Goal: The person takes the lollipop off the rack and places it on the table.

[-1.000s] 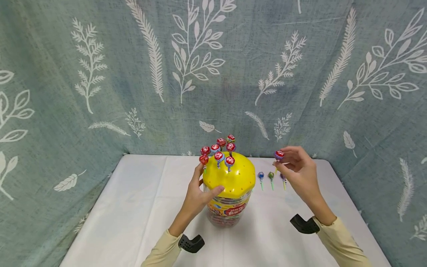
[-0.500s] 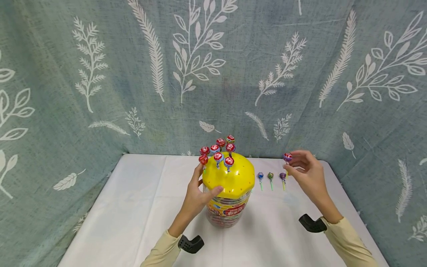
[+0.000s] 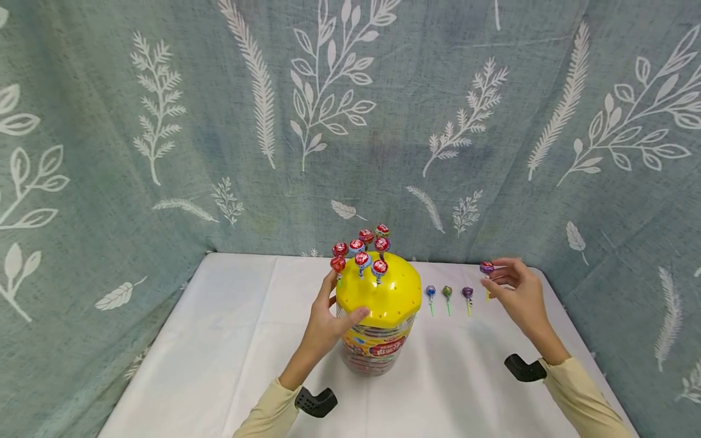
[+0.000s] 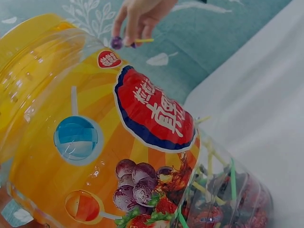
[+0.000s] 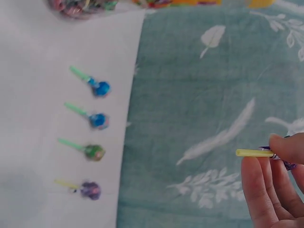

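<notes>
A clear plastic jar (image 3: 368, 361) with a printed label and a yellow octagonal lid (image 3: 395, 293) stands upright on the table. My left hand (image 3: 322, 325) grips the lid's left side, its thumb lying on top. Several wrapped lollipops (image 3: 380, 268) stick up from small holes in the lid. To the right, my right hand (image 3: 520, 299) pinches a purple lollipop (image 3: 486, 267) above the table; its yellow stick (image 5: 254, 153) shows in the right wrist view. A purple lollipop (image 3: 467, 292), a green lollipop (image 3: 448, 292) and blue lollipops (image 5: 99, 120) lie in a row between jar and right hand.
A white cloth (image 3: 219, 340) covers the table. Green curtain fabric (image 3: 350, 152) with white leaf prints rises behind the table and along both sides. More lollipops (image 4: 228, 199) fill the bottom of the jar.
My right hand has moved right with the purple lollipop, away from the jar and past the end of the row. The left hand keeps its hold on the lid.
</notes>
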A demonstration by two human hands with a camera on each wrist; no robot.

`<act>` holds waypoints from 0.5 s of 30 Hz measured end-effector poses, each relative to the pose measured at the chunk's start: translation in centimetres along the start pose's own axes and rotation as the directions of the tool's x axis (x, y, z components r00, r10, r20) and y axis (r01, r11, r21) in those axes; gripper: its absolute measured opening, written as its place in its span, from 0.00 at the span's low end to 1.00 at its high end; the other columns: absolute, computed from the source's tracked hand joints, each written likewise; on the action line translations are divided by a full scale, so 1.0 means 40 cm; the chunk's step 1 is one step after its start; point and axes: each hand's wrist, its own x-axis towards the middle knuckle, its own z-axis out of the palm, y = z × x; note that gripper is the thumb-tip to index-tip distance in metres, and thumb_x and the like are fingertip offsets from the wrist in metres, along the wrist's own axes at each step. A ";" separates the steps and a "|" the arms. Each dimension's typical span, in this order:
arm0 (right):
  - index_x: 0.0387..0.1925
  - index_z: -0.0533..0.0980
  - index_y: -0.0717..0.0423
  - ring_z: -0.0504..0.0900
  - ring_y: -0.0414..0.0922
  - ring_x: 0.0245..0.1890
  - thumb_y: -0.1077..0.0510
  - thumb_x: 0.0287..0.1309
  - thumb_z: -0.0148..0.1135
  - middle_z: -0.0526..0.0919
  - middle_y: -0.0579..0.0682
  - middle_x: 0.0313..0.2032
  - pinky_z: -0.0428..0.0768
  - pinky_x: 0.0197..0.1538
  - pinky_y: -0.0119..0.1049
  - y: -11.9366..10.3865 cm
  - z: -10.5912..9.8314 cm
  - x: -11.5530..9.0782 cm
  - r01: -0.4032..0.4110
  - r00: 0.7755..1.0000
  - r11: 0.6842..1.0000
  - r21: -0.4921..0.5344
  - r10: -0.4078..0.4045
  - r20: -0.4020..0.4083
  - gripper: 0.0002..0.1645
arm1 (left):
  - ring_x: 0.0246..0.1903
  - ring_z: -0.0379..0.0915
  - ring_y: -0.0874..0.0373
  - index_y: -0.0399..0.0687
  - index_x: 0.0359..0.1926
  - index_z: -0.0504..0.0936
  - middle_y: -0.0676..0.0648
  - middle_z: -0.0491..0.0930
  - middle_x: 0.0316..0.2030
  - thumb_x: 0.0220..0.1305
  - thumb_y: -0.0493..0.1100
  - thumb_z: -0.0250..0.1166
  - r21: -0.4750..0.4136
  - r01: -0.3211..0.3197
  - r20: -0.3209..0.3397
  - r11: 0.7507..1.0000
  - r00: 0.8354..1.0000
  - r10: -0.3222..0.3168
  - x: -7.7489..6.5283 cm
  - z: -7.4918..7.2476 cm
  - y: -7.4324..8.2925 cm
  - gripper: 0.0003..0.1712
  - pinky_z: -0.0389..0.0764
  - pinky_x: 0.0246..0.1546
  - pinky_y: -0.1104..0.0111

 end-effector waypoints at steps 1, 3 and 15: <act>0.49 0.72 0.64 0.80 0.35 0.26 0.64 0.52 0.68 0.80 0.60 0.34 0.80 0.27 0.28 0.008 -0.001 0.000 -0.010 1.000 1.000 -0.007 0.010 0.002 0.23 | 0.67 0.49 0.42 0.42 0.72 0.51 0.40 0.55 0.69 0.53 0.49 0.69 -0.001 -0.001 0.000 1.000 1.000 0.001 -0.001 0.000 0.001 0.51 0.58 0.62 0.44; 0.49 0.72 0.64 0.80 0.35 0.26 0.64 0.52 0.68 0.80 0.60 0.34 0.81 0.26 0.29 0.022 -0.001 -0.001 -0.029 1.000 1.000 -0.009 0.029 0.007 0.22 | 0.67 0.49 0.42 0.43 0.72 0.51 0.40 0.55 0.69 0.54 0.47 0.68 -0.002 0.003 -0.001 1.000 1.000 -0.003 -0.003 0.000 0.002 0.51 0.58 0.62 0.44; 0.50 0.71 0.64 0.79 0.33 0.26 0.63 0.53 0.67 0.79 0.61 0.35 0.81 0.26 0.30 0.103 0.016 0.009 -0.158 0.987 0.985 -0.071 0.158 -0.005 0.23 | 0.67 0.49 0.43 0.43 0.72 0.51 0.41 0.55 0.69 0.55 0.45 0.68 0.008 0.010 0.000 1.000 1.000 -0.010 -0.003 -0.002 0.005 0.49 0.58 0.63 0.45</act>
